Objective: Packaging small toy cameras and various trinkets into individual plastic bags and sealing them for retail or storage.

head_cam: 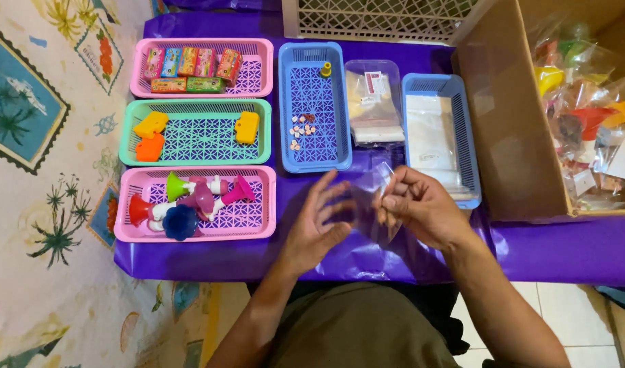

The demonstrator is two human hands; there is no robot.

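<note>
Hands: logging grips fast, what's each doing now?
Left hand: open, fingers spread beside the clear plastic bag.
Right hand: pinching the bag.

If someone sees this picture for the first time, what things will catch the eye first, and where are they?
At the centre, the right hand pinches a clear plastic bag while the open left hand touches it, above the purple table cover. To the left lie three bright baskets: a pink one with small colourful boxes, a green one with orange and yellow pieces, and a pink one with toy trumpets. At the right stands a cardboard box full of packed bags.
</note>
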